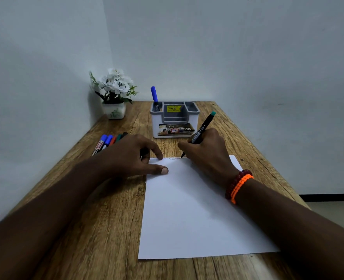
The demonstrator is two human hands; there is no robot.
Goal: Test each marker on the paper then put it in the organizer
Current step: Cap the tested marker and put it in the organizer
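While scribbling a zigzag along the paper (187, 209) top edge, right hand (205, 152) gripping green-ended marker (202, 131), left hand (134, 156) fingers pinning sheet, maybe clutching the cap. Mid-test; next up: cap it, drop into organizer (175, 120) beside the blue one (154, 98).

Left hand (133, 156) covers the near ends of the loose markers (108, 140) and a dark item under its fingers, not identifiable. Right hand (208, 152) hides the marker's (202, 129) lower barrel. Organizer (174, 120) label print illegible. Scribble (174, 158) colour indeterminate. Both forearms cut by the frame edges.
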